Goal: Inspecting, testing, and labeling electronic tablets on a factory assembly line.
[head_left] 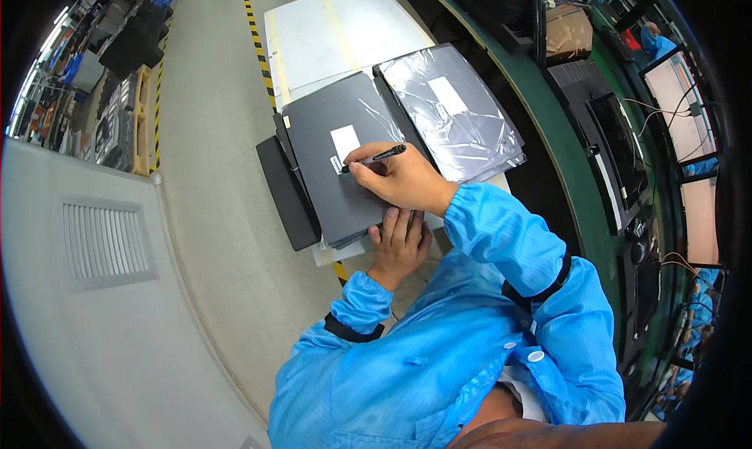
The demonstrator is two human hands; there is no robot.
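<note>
A black marker pen (377, 158) is pinched in my right hand (411, 181). Its tip meets a small white label (336, 164) on a dark grey flat panel (305, 132), just below a larger white label (345, 141). My left hand (401, 245) rests with fingers stretched out on the panel's near edge, below my right hand. The panel lies on top of a stack of similar sheets. To its right sits another stack of dark panels (407, 77) under shiny clear film, with a white paper (447, 95) on top.
A black flat piece (288, 194) juts out left of the stack. Behind lies a white board (313, 41) with yellowish tape strips. A green workbench (540, 112) with monitors curves along the right. At left stand a white wall with a vent (110, 241) and a wooden pallet (143, 120).
</note>
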